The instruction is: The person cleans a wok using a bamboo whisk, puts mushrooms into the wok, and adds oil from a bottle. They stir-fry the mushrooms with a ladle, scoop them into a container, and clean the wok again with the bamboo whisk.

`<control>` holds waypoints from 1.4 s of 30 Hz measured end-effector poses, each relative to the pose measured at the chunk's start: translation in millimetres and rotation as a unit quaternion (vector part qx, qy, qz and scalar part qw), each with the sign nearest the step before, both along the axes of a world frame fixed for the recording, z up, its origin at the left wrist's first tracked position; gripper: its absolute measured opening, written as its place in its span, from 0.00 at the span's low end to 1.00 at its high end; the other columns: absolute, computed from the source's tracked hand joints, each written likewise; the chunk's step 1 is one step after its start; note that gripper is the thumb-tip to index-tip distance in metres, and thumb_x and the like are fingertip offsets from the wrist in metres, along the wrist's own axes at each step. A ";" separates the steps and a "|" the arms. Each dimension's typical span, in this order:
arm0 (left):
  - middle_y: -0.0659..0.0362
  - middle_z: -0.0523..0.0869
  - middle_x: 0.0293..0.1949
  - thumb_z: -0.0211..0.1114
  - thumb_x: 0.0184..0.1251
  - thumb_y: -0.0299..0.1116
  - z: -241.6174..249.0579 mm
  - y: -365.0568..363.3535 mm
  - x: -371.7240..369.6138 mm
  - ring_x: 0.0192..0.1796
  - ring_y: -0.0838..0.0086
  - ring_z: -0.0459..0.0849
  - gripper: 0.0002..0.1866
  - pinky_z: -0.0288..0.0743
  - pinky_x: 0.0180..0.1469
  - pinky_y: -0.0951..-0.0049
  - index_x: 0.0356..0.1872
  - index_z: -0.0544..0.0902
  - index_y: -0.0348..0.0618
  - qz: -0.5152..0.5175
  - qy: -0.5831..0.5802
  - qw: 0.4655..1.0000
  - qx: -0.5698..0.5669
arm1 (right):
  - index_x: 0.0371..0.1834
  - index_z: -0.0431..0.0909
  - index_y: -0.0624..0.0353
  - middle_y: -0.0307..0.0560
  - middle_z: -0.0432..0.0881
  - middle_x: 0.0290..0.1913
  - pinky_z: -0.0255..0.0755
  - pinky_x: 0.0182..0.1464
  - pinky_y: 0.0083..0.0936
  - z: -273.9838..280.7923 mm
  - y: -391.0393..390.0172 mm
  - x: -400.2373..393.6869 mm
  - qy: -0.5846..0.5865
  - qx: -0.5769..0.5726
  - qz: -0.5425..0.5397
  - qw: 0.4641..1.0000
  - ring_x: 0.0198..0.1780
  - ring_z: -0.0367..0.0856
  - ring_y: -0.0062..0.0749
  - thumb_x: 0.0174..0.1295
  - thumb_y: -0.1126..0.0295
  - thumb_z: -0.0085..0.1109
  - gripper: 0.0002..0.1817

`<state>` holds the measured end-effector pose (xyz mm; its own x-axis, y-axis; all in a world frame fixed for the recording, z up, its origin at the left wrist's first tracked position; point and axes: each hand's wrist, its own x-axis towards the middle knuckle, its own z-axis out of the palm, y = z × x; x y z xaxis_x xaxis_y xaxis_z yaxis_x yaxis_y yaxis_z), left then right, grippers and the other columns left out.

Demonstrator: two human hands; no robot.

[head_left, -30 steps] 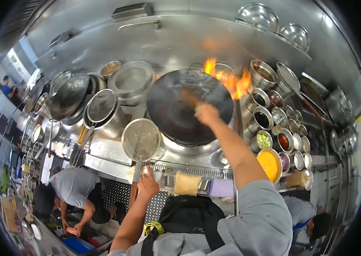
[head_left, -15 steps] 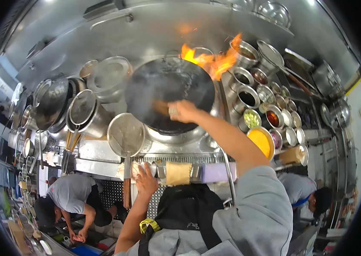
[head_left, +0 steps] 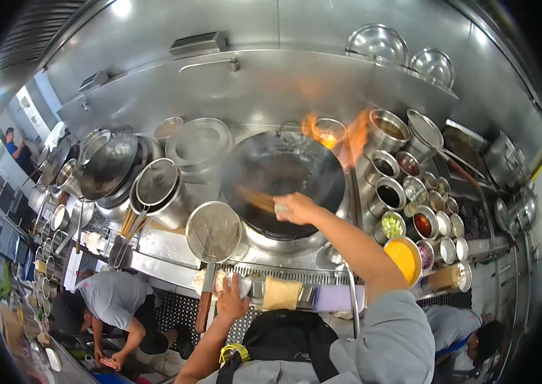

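My right hand is closed round the bound end of a bamboo wok brush. The brush's bristle end, smeared by motion, reaches into a large black wok on the range. Orange flame rises at the wok's back right, by a metal pot. At the front edge of the range, my left hand lies with its fingers stretched out over a white cloth. Beside that hand is the wooden handle of a wire strainer, whose bowl lies left of the wok.
Sauce and ingredient pots crowd the right side, including a yellow-filled bowl. Stacked woks and a tall pot with a sieve stand left. Folded cloths hang in front. A co-worker bends low at left, another at right.
The head view has tilted up, so the range sits lower in the picture. Flames behind the wok look smaller and fainter. The brush stays in my right hand; my left hand remains at the front edge.
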<state>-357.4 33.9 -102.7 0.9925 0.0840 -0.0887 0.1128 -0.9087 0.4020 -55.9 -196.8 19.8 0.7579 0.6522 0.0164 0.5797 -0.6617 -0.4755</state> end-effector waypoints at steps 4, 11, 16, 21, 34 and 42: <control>0.27 0.61 0.68 0.69 0.56 0.41 17.3 2.4 -10.4 0.63 0.35 0.71 0.45 0.69 0.63 0.46 0.73 0.59 0.32 0.015 -0.067 0.997 0.020 | 0.58 0.83 0.46 0.55 0.86 0.52 0.82 0.44 0.34 88.1 -73.5 37.0 0.180 -0.134 0.013 0.974 0.49 0.87 0.46 0.50 0.58 0.72 0.29; 0.34 0.65 0.69 0.67 0.58 0.34 102.4 -59.4 63.3 0.68 0.40 0.68 0.39 0.66 0.65 0.47 0.70 0.63 0.29 -0.108 -0.260 0.959 -0.038 | 0.50 0.81 0.51 0.54 0.86 0.49 0.79 0.52 0.45 0.9 -20.8 37.4 -0.036 -0.231 -0.157 0.960 0.51 0.85 0.53 0.57 0.56 0.65 0.20; 0.39 0.60 0.73 0.67 0.56 0.34 107.9 -80.7 99.2 0.75 0.43 0.60 0.44 0.68 0.65 0.48 0.73 0.58 0.30 -0.201 -0.260 0.943 0.061 | 0.64 0.78 0.50 0.61 0.81 0.58 0.75 0.60 0.45 36.7 -11.3 -16.6 0.137 -0.007 0.017 0.990 0.56 0.82 0.56 0.56 0.54 0.68 0.31; 0.43 0.60 0.74 0.65 0.54 0.32 89.5 -84.3 96.0 0.77 0.46 0.57 0.45 0.71 0.63 0.50 0.74 0.57 0.31 -0.190 -0.248 0.948 0.055 | 0.66 0.74 0.58 0.63 0.80 0.59 0.75 0.60 0.34 34.4 -94.6 44.3 -0.020 -0.241 -0.337 0.910 0.54 0.84 0.49 0.57 0.55 0.68 0.35; 0.44 0.61 0.73 0.67 0.53 0.33 88.7 -77.1 98.3 0.76 0.47 0.58 0.44 0.69 0.64 0.49 0.73 0.60 0.33 -0.185 -0.265 0.946 0.012 | 0.70 0.65 0.65 0.47 0.79 0.56 0.78 0.42 0.21 102.8 -75.6 -169.2 -0.117 0.611 -0.303 0.722 0.43 0.81 0.26 0.67 0.65 0.64 0.31; 0.45 0.84 0.49 0.68 0.67 0.43 125.8 -129.2 58.3 0.47 0.69 0.84 0.31 0.77 0.50 0.69 0.60 0.71 0.28 -0.097 -0.038 0.771 -0.629 | 0.70 0.66 0.66 0.55 0.77 0.62 0.71 0.61 0.31 3.3 -34.6 -278.7 -0.199 0.301 -0.303 0.882 0.60 0.77 0.39 0.62 0.69 0.66 0.33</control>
<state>-299.1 -95.3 23.1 0.9820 -0.1714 0.0787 -0.0421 0.2074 0.9774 -334.7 -231.3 23.1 0.8208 -0.0888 0.5642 0.4059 -0.6042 -0.6856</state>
